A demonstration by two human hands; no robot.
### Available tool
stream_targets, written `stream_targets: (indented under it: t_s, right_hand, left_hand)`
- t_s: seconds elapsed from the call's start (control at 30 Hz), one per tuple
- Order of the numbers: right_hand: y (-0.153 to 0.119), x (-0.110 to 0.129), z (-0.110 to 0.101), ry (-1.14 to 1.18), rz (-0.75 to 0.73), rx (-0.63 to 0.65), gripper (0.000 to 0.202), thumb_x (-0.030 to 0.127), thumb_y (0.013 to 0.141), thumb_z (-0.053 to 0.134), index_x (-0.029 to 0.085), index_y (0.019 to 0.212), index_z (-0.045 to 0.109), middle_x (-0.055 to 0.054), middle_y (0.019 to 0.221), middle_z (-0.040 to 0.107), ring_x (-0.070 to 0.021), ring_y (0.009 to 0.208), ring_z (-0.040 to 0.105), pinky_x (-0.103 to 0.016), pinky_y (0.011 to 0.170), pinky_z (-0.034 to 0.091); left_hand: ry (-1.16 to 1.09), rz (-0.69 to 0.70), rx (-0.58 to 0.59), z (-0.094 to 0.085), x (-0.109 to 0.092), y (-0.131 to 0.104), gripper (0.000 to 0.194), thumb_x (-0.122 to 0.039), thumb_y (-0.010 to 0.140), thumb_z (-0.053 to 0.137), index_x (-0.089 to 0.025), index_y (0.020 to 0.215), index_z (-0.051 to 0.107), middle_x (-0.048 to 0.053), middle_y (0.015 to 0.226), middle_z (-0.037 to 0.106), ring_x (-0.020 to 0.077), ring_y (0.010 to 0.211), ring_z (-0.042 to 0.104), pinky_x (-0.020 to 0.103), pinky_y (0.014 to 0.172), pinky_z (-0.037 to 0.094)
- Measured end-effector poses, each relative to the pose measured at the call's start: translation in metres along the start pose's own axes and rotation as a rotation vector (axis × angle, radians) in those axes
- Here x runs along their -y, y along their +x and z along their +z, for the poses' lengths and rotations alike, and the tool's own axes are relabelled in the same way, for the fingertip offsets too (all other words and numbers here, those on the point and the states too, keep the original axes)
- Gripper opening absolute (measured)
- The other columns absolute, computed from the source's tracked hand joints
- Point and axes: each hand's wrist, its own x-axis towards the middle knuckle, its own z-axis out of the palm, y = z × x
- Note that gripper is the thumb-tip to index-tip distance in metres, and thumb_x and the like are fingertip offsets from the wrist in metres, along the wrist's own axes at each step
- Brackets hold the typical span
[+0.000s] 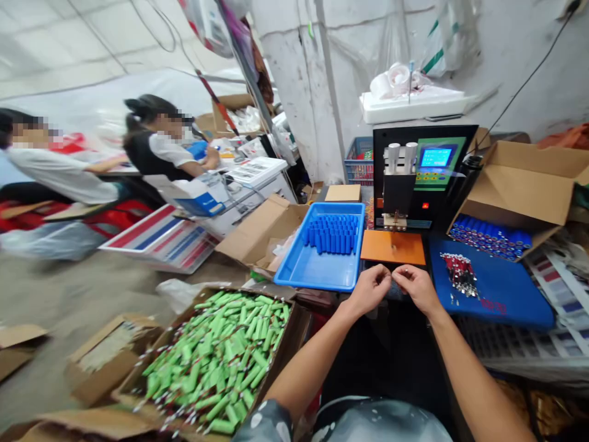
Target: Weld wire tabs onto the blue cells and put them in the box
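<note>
My left hand (373,288) and my right hand (415,287) meet fingertip to fingertip just in front of the orange plate (405,248) of a spot-welding machine (426,175). Both are closed in a pinch; whatever sits between the fingertips is too small to make out. To the left of the machine, a blue tray (313,270) carries upright blue cylindrical batteries (332,236) in rows. A blue surface (515,294) on the right bears a heap of small red and metallic pieces (460,273), perhaps leads with tabs.
At right, an open carton (529,184) lies tilted with blue batteries (490,238) inside. A large box of green wrapped batteries (216,356) stands at lower left, beside a smaller carton (115,350). Two people (161,141) sit at a bench further left.
</note>
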Motion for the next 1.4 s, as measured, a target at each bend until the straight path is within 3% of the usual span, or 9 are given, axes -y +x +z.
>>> stream_targets:
  t_s: [0.5, 0.63, 0.7, 0.77, 0.87, 0.97, 1.1, 1.27, 1.4]
  right_hand:
    - [-0.001, -0.001, 0.018, 0.059, -0.031, -0.012, 0.026, 0.043, 0.070, 0.072, 0.019, 0.066, 0.062, 0.003, 0.051, 0.050, -0.0108, 0.045, 0.040, -0.025, 0.045, 0.030]
    - [-0.001, -0.013, 0.012, 0.116, -0.051, -0.118, 0.023, 0.040, 0.073, 0.071, 0.019, 0.068, 0.063, 0.002, 0.052, 0.051, -0.0111, 0.046, 0.042, -0.025, 0.045, 0.031]
    - [-0.001, -0.019, 0.008, 0.165, -0.056, -0.170, 0.022, 0.040, 0.073, 0.071, 0.019, 0.070, 0.063, 0.002, 0.053, 0.051, -0.0111, 0.047, 0.042, -0.025, 0.045, 0.032]
    - [-0.002, -0.024, 0.005, 0.204, -0.053, -0.206, 0.023, 0.039, 0.072, 0.072, 0.019, 0.070, 0.063, 0.002, 0.053, 0.052, -0.0109, 0.046, 0.041, -0.025, 0.045, 0.031]
    - [-0.003, -0.029, 0.004, 0.240, -0.041, -0.212, 0.022, 0.038, 0.072, 0.073, 0.019, 0.070, 0.063, 0.003, 0.053, 0.052, -0.0103, 0.046, 0.041, -0.025, 0.044, 0.031]
    - [-0.005, -0.034, 0.003, 0.256, -0.023, -0.200, 0.022, 0.037, 0.072, 0.073, 0.018, 0.070, 0.063, 0.003, 0.053, 0.052, -0.0100, 0.046, 0.041, -0.024, 0.044, 0.031]
    - [-0.008, -0.040, -0.004, 0.266, -0.013, -0.207, 0.023, 0.038, 0.072, 0.073, 0.018, 0.070, 0.063, 0.003, 0.053, 0.052, -0.0101, 0.046, 0.042, -0.024, 0.044, 0.031]
    - [-0.011, -0.043, -0.013, 0.288, -0.005, -0.251, 0.024, 0.040, 0.070, 0.074, 0.018, 0.069, 0.063, 0.003, 0.052, 0.051, -0.0102, 0.046, 0.041, -0.023, 0.043, 0.030]
    - [-0.010, -0.042, -0.015, 0.298, -0.011, -0.290, 0.024, 0.040, 0.070, 0.073, 0.019, 0.068, 0.062, 0.003, 0.052, 0.050, -0.0099, 0.046, 0.041, -0.023, 0.043, 0.030]
  left_hand:
    - [-0.002, 0.015, -0.041, -0.027, 0.006, -0.012, 0.022, -0.036, 0.088, 0.055, -0.015, 0.084, 0.062, 0.002, 0.077, 0.063, 0.0132, 0.071, 0.055, 0.025, 0.068, 0.044]
    - [0.237, -0.014, -0.360, -0.077, 0.024, 0.004, 0.023, -0.040, 0.088, 0.055, -0.018, 0.087, 0.063, 0.004, 0.082, 0.066, 0.0167, 0.078, 0.060, 0.028, 0.074, 0.046]
    - [0.473, -0.133, -0.490, -0.111, 0.043, 0.017, 0.020, -0.037, 0.086, 0.057, -0.018, 0.089, 0.061, 0.006, 0.085, 0.067, 0.0193, 0.081, 0.062, 0.030, 0.077, 0.046]
    - [0.678, -0.343, -0.485, -0.141, 0.065, 0.031, 0.021, -0.033, 0.081, 0.064, -0.018, 0.094, 0.058, 0.009, 0.090, 0.067, 0.0227, 0.085, 0.063, 0.031, 0.076, 0.045]
    - [0.804, -0.481, -0.365, -0.165, 0.094, 0.047, 0.025, -0.028, 0.078, 0.067, -0.017, 0.095, 0.054, 0.010, 0.091, 0.067, 0.0232, 0.086, 0.064, 0.030, 0.074, 0.044]
    - [0.837, -0.529, -0.317, -0.169, 0.111, 0.054, 0.025, -0.025, 0.075, 0.070, -0.017, 0.092, 0.053, 0.010, 0.091, 0.066, 0.0226, 0.086, 0.063, 0.029, 0.072, 0.042]
    - [0.818, -0.532, -0.360, -0.168, 0.111, 0.053, 0.022, -0.020, 0.075, 0.066, -0.016, 0.092, 0.053, 0.009, 0.092, 0.066, 0.0221, 0.086, 0.062, 0.029, 0.074, 0.042]
    - [0.822, -0.354, -0.576, -0.160, 0.081, 0.045, 0.017, -0.026, 0.081, 0.055, -0.016, 0.094, 0.059, 0.009, 0.089, 0.066, 0.0236, 0.087, 0.062, 0.032, 0.078, 0.043]
    - [0.630, -0.093, -0.493, -0.120, 0.042, 0.051, 0.025, -0.035, 0.083, 0.054, -0.017, 0.097, 0.063, 0.003, 0.078, 0.063, 0.0179, 0.071, 0.058, 0.028, 0.071, 0.044]
